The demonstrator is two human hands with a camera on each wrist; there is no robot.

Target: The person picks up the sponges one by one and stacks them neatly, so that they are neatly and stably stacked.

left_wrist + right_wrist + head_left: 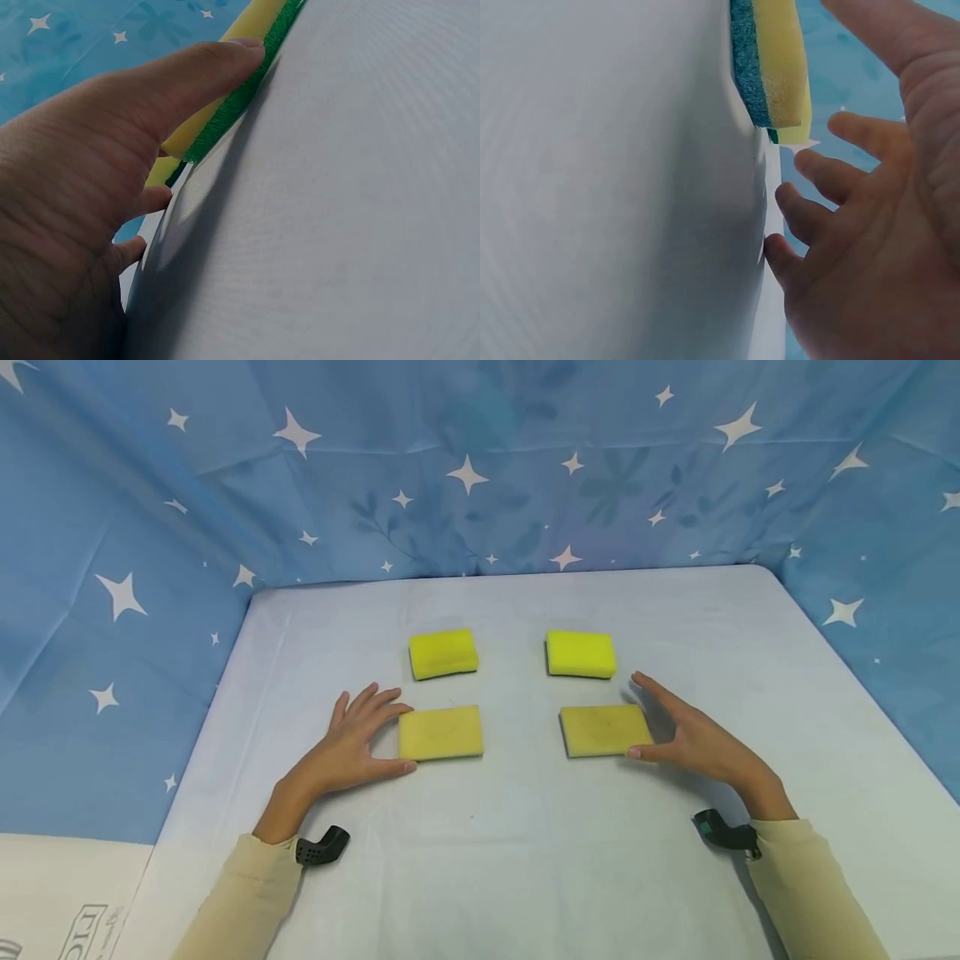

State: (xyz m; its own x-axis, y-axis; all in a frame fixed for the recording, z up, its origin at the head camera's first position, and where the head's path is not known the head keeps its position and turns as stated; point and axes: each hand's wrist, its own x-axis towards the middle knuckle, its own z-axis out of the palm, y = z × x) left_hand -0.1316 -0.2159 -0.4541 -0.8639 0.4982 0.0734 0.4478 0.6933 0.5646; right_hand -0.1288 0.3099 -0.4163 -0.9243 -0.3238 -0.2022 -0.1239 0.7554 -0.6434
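Observation:
Two pale yellow sponges lie flat on the white table, one left (441, 732) and one right (603, 731). My left hand (348, 747) spreads around the left sponge's outer end, index fingertip at its top corner and thumb by the lower one. In the left wrist view, the thumb crosses in front of that sponge's green scouring layer (232, 109); whether it touches is unclear. Beside the right sponge's outer end is my right hand (693, 739), thumb and fingers spread wide. The right wrist view shows a gap between these fingers and the sponge with a blue-green underside (748, 64).
Farther back lie two brighter yellow sponges, one on the left (444, 653) and one on the right (581, 653). A blue star-patterned cloth (480, 518) hangs behind the white tabletop (517, 852) and along both sides. Each wrist wears a black device.

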